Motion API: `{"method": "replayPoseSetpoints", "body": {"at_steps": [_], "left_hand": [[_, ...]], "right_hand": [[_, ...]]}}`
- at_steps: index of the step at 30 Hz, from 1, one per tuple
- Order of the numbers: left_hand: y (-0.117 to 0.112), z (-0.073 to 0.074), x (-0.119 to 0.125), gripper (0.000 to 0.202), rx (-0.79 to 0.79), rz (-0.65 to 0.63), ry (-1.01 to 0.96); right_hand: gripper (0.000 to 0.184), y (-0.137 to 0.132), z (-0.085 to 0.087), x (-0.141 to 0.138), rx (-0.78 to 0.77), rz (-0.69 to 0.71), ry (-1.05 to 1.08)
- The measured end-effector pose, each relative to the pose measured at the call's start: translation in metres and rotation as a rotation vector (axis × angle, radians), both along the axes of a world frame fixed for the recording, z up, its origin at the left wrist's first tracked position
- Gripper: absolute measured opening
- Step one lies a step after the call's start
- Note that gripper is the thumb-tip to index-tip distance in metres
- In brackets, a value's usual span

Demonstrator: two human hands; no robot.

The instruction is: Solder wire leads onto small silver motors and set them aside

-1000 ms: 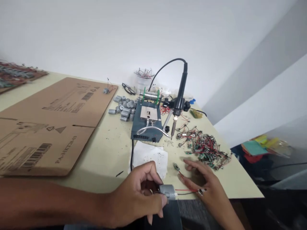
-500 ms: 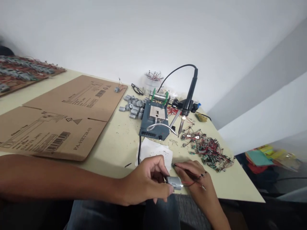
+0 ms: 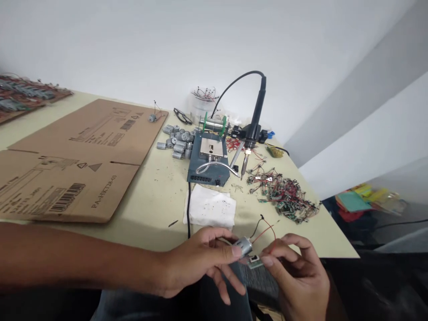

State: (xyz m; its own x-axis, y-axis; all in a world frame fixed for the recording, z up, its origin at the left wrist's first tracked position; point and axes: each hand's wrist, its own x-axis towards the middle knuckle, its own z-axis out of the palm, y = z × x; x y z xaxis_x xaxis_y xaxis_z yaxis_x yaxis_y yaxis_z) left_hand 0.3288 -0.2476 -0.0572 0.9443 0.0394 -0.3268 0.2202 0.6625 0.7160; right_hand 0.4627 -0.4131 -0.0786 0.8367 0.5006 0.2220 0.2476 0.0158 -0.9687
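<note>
While a silver DC motor [image 3: 243, 246] is pinched between the thumb and fingertips of the left hand [image 3: 197, 263], a small green circuit board [image 3: 254, 262] is gripped between the thumb and forefinger of the right hand [image 3: 296, 278], with the remaining fingers curled. Both hands are held close together just past the front edge of the worktop [image 3: 160, 200], above the person's lap. Red and black wires [image 3: 264, 234] are looped upward from the motor, over the worktop. A narrow gap is left between the hands and a crumpled paper tissue [image 3: 210, 206], with a soldering station [image 3: 207, 162] beyond it. A black cable [image 3: 188, 209] is run down beside the tissue. A heap of wired boards [image 3: 284, 195] is spread near the right edge of the worktop, and a pile of motors [image 3: 176, 142] is set beside the station. A flattened cardboard sheet [image 3: 76, 178] covers the left side, its near edge just beyond the left forearm.
</note>
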Motion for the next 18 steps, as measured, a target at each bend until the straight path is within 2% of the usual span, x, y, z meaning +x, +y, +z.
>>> {"method": "replayPoseSetpoints", "body": {"at_steps": [5, 7, 10, 11, 13, 15, 16, 18], "left_hand": [[0.004, 0.001, 0.001, 0.040, -0.050, -0.056, -0.030], [0.006, 0.002, 0.002, 0.040, -0.066, -0.083, -0.036], [0.006, 0.003, 0.001, 0.040, -0.079, -0.114, -0.051], [0.005, 0.003, 0.000, 0.040, -0.077, -0.115, -0.061], [0.004, 0.004, -0.001, 0.041, -0.069, -0.112, -0.089], [0.003, 0.005, -0.003, 0.044, -0.058, -0.115, -0.121], [0.002, 0.004, -0.003, 0.045, -0.051, -0.116, -0.133], [0.002, 0.003, -0.002, 0.046, -0.031, -0.117, -0.144]], "right_hand": [[0.032, 0.010, 0.002, -0.006, 0.037, -0.044, -0.168], [0.030, 0.012, 0.000, -0.005, 0.112, -0.139, -0.292], [0.023, 0.009, -0.008, -0.007, 0.276, -0.358, -0.456], [0.019, 0.006, -0.012, -0.010, 0.305, -0.387, -0.481], [0.011, 0.000, -0.020, -0.018, 0.285, -0.329, -0.478], [0.004, -0.005, -0.026, -0.027, 0.203, -0.180, -0.431], [0.003, -0.007, -0.028, -0.031, 0.165, -0.116, -0.403], [0.016, -0.009, -0.030, -0.040, 0.127, -0.043, -0.359]]}}
